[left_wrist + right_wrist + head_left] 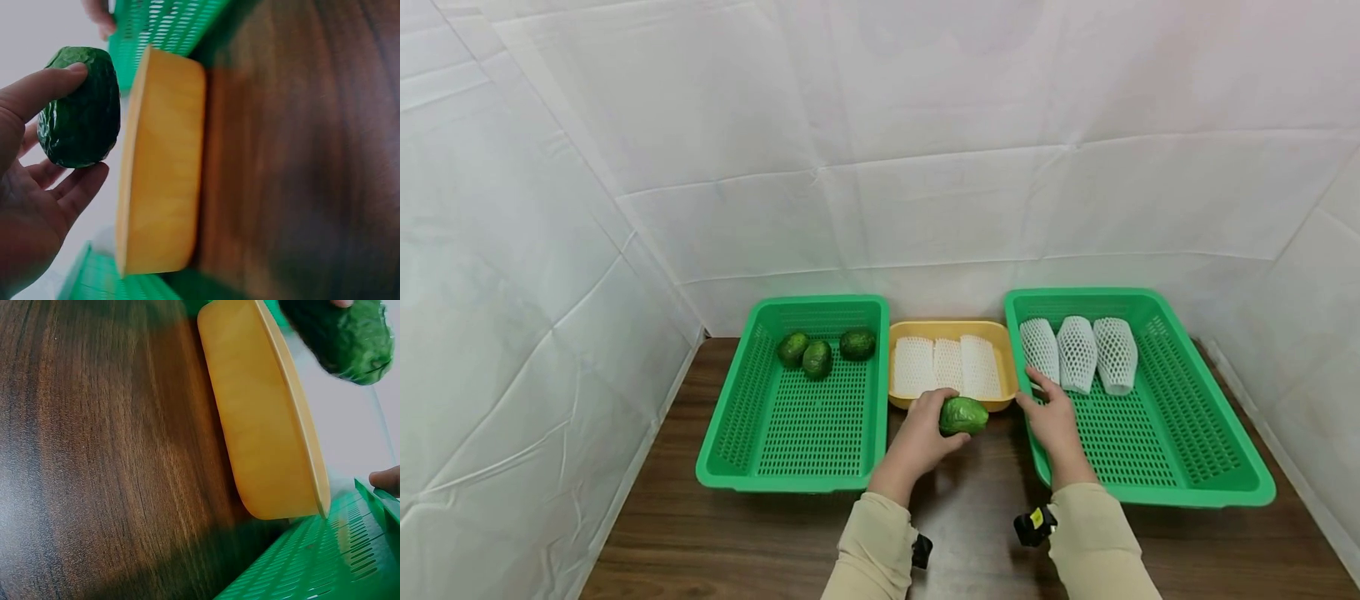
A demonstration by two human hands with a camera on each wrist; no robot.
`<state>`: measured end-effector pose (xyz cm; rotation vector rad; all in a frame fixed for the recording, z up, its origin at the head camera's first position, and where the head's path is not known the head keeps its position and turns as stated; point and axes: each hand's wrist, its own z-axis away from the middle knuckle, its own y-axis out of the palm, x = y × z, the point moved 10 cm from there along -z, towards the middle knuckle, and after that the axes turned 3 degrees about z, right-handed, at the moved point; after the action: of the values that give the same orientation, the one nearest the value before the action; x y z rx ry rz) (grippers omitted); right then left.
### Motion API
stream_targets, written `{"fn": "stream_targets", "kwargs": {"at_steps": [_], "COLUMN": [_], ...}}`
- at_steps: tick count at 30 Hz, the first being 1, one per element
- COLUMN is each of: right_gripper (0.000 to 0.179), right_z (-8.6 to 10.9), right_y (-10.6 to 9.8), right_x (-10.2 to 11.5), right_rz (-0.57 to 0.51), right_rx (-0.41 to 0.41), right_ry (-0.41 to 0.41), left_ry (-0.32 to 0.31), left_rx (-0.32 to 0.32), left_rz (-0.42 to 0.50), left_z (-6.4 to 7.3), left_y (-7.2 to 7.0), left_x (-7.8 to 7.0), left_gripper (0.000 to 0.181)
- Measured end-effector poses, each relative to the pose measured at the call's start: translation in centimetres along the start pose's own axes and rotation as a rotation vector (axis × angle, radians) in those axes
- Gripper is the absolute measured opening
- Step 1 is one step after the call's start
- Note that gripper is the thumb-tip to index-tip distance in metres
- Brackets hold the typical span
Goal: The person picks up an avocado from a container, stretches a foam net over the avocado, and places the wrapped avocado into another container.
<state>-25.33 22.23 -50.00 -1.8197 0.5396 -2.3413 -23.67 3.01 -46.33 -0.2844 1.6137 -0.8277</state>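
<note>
My left hand grips a dark green avocado just in front of the yellow tray. In the left wrist view the thumb presses one side of the avocado and the fingers support the other. White foam net sleeves lie flat in the tray. With thumb and fingers apart and nothing between them, my right hand is at the left rim of the right green basket. Inside that basket, several white foam nets stand out rounded; what they contain is mostly hidden.
To the left of the tray is another green basket, with 3 avocados toward its back. A dark wooden table bears everything. White sheeting encloses the back and sides.
</note>
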Motion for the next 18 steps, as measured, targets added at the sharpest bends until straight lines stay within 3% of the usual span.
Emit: {"fn": "stream_targets", "kwargs": {"at_steps": [10, 18], "right_gripper": [0.054, 0.054], "right_z": [0.2, 0.1], "right_y": [0.0, 0.0], "right_x": [0.3, 0.2], "right_rz": [0.003, -0.002], "right_rx": [-0.002, 0.000], "right_ry": [0.007, 0.003], "left_ry": [-0.083, -0.140], "left_rx": [0.015, 0.004], "left_rz": [0.047, 0.074], "left_z": [0.5, 0.5], "left_y": [2.7, 4.1], "left_x": [2.7, 4.7], "left_gripper": [0.056, 0.056]}}
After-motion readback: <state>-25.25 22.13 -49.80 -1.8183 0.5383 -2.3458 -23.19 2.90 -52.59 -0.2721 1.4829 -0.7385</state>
